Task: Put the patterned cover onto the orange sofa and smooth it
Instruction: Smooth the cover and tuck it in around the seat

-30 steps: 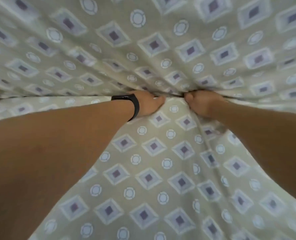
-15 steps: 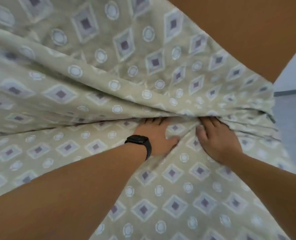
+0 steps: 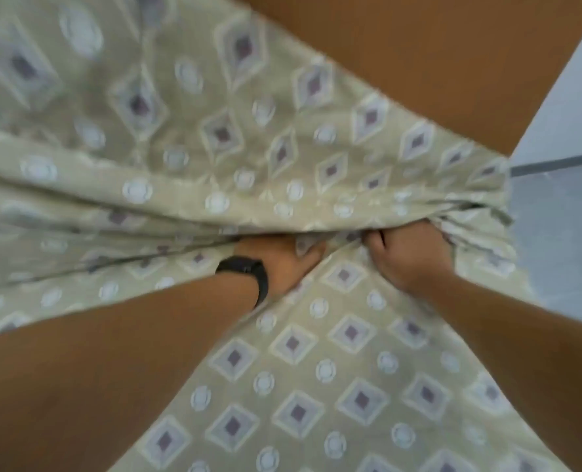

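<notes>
Now both hands jam cover (image 3: pixel 316 352) into the seat crease: left hand (image 3: pixel 284 260) flat, fingertips hidden; right hand (image 3: pixel 410 253) curled on folds nr orange sofa (image 3: pixel 419 63) end.

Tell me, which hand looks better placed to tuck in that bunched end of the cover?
Probably the right hand: it grips the patterned cover beside the bunched edge, while the left hand sits farther in.

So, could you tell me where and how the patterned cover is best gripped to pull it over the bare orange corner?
Probably the patterned cover is best gripped at its bunched right end, beside the right hand. Come from the right and pull up toward the exposed orange sofa: the gathered folds there offer thick, slack cloth.
</notes>
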`<action>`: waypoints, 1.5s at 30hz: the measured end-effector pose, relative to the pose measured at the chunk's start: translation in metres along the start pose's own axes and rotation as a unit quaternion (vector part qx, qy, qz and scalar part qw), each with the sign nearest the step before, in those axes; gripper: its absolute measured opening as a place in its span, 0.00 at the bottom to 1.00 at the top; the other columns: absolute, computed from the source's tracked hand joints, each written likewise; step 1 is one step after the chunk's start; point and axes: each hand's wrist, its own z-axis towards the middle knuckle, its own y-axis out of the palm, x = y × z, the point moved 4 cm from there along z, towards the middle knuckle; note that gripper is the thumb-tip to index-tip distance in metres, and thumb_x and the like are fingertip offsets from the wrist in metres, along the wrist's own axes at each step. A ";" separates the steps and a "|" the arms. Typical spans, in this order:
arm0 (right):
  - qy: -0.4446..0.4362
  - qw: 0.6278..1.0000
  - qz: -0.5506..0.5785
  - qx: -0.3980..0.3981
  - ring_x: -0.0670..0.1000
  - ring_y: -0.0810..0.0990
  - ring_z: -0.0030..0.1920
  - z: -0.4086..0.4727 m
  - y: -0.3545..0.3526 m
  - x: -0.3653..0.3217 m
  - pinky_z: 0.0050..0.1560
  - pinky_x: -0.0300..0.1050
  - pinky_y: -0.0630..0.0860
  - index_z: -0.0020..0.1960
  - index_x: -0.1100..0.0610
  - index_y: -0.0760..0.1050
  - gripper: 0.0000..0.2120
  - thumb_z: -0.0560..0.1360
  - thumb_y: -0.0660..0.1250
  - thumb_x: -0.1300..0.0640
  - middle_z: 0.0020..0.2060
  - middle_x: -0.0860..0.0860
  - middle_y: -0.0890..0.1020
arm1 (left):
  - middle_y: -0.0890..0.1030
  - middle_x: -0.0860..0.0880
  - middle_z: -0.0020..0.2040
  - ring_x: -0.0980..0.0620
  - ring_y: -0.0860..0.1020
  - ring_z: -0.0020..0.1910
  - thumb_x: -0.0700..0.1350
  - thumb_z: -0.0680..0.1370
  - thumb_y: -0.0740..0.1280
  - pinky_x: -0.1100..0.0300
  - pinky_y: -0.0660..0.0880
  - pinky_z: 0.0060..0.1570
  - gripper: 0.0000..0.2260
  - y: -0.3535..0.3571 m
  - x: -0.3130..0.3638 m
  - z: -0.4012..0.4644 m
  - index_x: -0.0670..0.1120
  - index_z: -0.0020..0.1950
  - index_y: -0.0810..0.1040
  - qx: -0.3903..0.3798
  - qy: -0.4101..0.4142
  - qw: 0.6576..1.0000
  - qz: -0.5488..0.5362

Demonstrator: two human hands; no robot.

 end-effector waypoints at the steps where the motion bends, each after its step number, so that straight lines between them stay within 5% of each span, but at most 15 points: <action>1: 0.000 1.000 -0.010 0.005 0.60 0.75 0.62 -0.014 -0.003 0.015 0.61 0.52 0.72 0.68 0.54 0.74 0.23 0.80 0.54 0.43 0.62 0.58 0.79 | 0.54 0.50 0.82 0.45 0.55 0.80 0.70 0.78 0.48 0.47 0.53 0.78 0.35 0.008 0.003 -0.010 0.57 0.81 0.48 -0.036 -0.001 0.999 0.026; 5: 0.068 0.996 -0.057 -0.003 0.59 0.74 0.60 -0.016 -0.026 0.091 0.64 0.55 0.70 0.61 0.53 0.76 0.23 0.78 0.51 0.42 0.58 0.55 0.81 | 0.36 0.56 0.80 0.44 0.36 0.79 0.78 0.68 0.59 0.39 0.36 0.75 0.51 0.029 0.070 -0.006 0.59 0.78 0.32 -0.182 -0.023 0.983 0.016; 9: 0.082 0.994 -0.069 0.033 0.58 0.74 0.55 0.014 -0.021 0.100 0.59 0.54 0.70 0.52 0.54 0.82 0.20 0.76 0.55 0.46 0.50 0.54 0.84 | 0.41 0.56 0.80 0.46 0.44 0.80 0.78 0.55 0.71 0.42 0.47 0.77 0.64 0.039 0.111 0.057 0.60 0.79 0.36 -0.266 -0.114 0.953 -0.090; 14: 0.075 0.992 -0.071 0.071 0.60 0.74 0.48 0.015 -0.012 0.106 0.53 0.55 0.68 0.41 0.57 0.83 0.14 0.73 0.63 0.50 0.39 0.55 0.83 | 0.57 0.58 0.78 0.51 0.57 0.78 0.65 0.59 0.81 0.53 0.57 0.76 0.58 0.046 0.120 0.073 0.58 0.81 0.50 -0.310 -0.139 0.923 -0.181; 23: 0.064 0.992 -0.066 0.085 0.61 0.73 0.40 0.018 0.015 0.116 0.51 0.56 0.64 0.32 0.60 0.78 0.19 0.70 0.56 0.48 0.32 0.59 0.77 | 0.63 0.61 0.76 0.53 0.62 0.75 0.73 0.50 0.78 0.50 0.59 0.76 0.59 0.077 0.111 0.073 0.63 0.78 0.58 -0.369 -0.208 0.868 -0.261; 29: 0.072 0.994 -0.083 -0.018 0.63 0.73 0.40 0.020 0.016 0.115 0.52 0.60 0.64 0.31 0.63 0.78 0.21 0.70 0.56 0.49 0.31 0.61 0.77 | 0.66 0.56 0.75 0.49 0.65 0.74 0.64 0.62 0.79 0.54 0.63 0.72 0.47 0.051 0.125 0.070 0.58 0.77 0.63 -0.371 -0.267 0.854 -0.247; 32: 0.080 0.992 -0.079 -0.063 0.62 0.72 0.41 0.020 0.008 0.107 0.52 0.59 0.64 0.33 0.61 0.79 0.21 0.71 0.56 0.49 0.32 0.61 0.78 | 0.64 0.53 0.77 0.47 0.64 0.75 0.67 0.60 0.79 0.51 0.63 0.73 0.50 0.038 0.124 0.066 0.57 0.77 0.61 -0.379 -0.282 0.858 -0.201; 37: 0.026 0.999 -0.014 -0.040 0.62 0.75 0.47 0.013 -0.023 0.107 0.55 0.57 0.68 0.45 0.59 0.80 0.17 0.76 0.58 0.49 0.42 0.59 0.81 | 0.57 0.52 0.80 0.45 0.57 0.79 0.73 0.58 0.75 0.47 0.58 0.76 0.57 0.024 0.130 0.053 0.56 0.80 0.53 -0.312 -0.261 0.909 -0.094; 39: -0.035 0.995 0.077 0.056 0.61 0.76 0.49 0.008 -0.056 0.109 0.55 0.55 0.71 0.52 0.60 0.80 0.14 0.75 0.61 0.53 0.48 0.58 0.81 | 0.61 0.49 0.79 0.44 0.59 0.78 0.72 0.64 0.71 0.45 0.57 0.75 0.50 0.009 0.145 0.046 0.54 0.79 0.57 -0.276 -0.228 0.934 0.006; 41: -0.029 0.985 0.130 0.108 0.58 0.76 0.54 0.013 -0.085 0.113 0.58 0.52 0.70 0.58 0.59 0.78 0.13 0.75 0.64 0.56 0.55 0.56 0.80 | 0.70 0.47 0.73 0.42 0.67 0.72 0.65 0.74 0.66 0.44 0.59 0.69 0.32 -0.008 0.168 0.040 0.52 0.74 0.65 -0.217 -0.176 0.958 0.068; 43: 0.025 0.980 0.156 0.122 0.56 0.74 0.59 0.024 -0.107 0.109 0.62 0.52 0.71 0.63 0.56 0.76 0.15 0.78 0.64 0.55 0.60 0.54 0.78 | 0.72 0.45 0.66 0.39 0.72 0.63 0.52 0.75 0.65 0.44 0.63 0.64 0.23 -0.037 0.190 0.029 0.50 0.69 0.68 -0.065 -0.095 0.988 0.102; 45: 0.049 0.989 0.122 0.076 0.56 0.75 0.58 0.035 -0.106 0.104 0.60 0.53 0.72 0.64 0.53 0.74 0.15 0.79 0.65 0.52 0.59 0.52 0.79 | 0.70 0.45 0.62 0.39 0.72 0.58 0.45 0.69 0.67 0.45 0.66 0.59 0.26 -0.071 0.198 0.024 0.49 0.67 0.69 0.107 0.003 0.988 0.112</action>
